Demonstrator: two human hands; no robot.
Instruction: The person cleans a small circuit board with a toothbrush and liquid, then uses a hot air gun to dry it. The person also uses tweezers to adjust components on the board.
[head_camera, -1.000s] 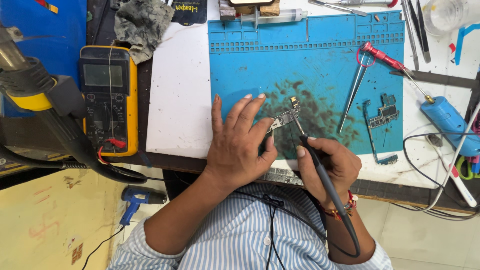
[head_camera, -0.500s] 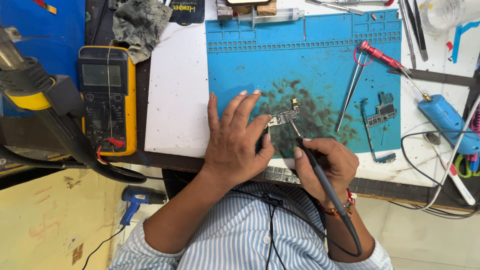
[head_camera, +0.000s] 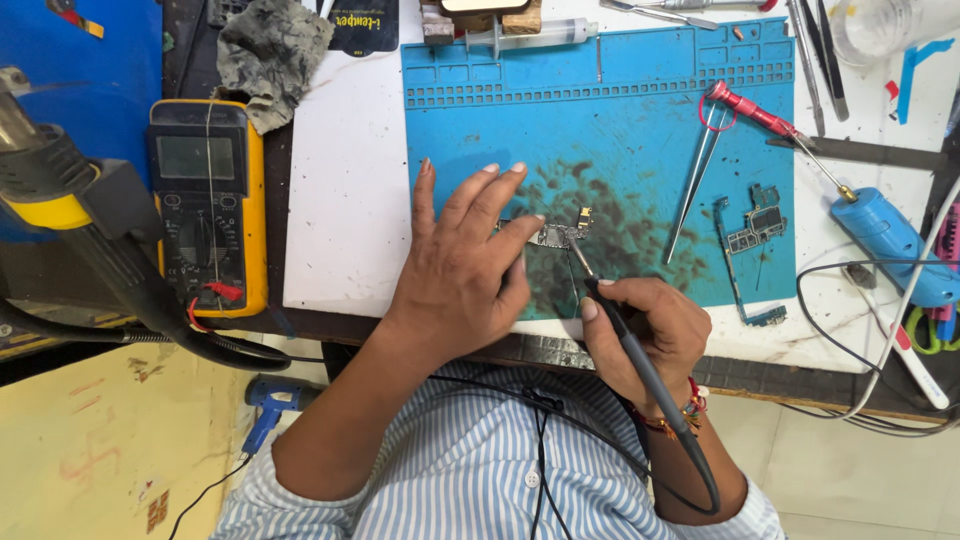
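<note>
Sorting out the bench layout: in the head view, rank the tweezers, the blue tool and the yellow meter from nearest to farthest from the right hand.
From the right hand:
1. Tweezers, on the blue mat, just up and right.
2. Blue tool, off the mat at the far right.
3. Yellow meter, far left, beyond the left hand.

Hidden and cut-off parts around the blue silicone work mat (head_camera: 640, 120)

The left hand (head_camera: 465, 265) covers the near end of the small green circuit board (head_camera: 553, 237), whose parts are too small to tell. The clear plastic cup (head_camera: 880, 25) and grey metal tools (head_camera: 815, 50) are cut by the top edge; the black-and-yellow hot-air gun (head_camera: 60, 190) runs off the left edge.
</note>
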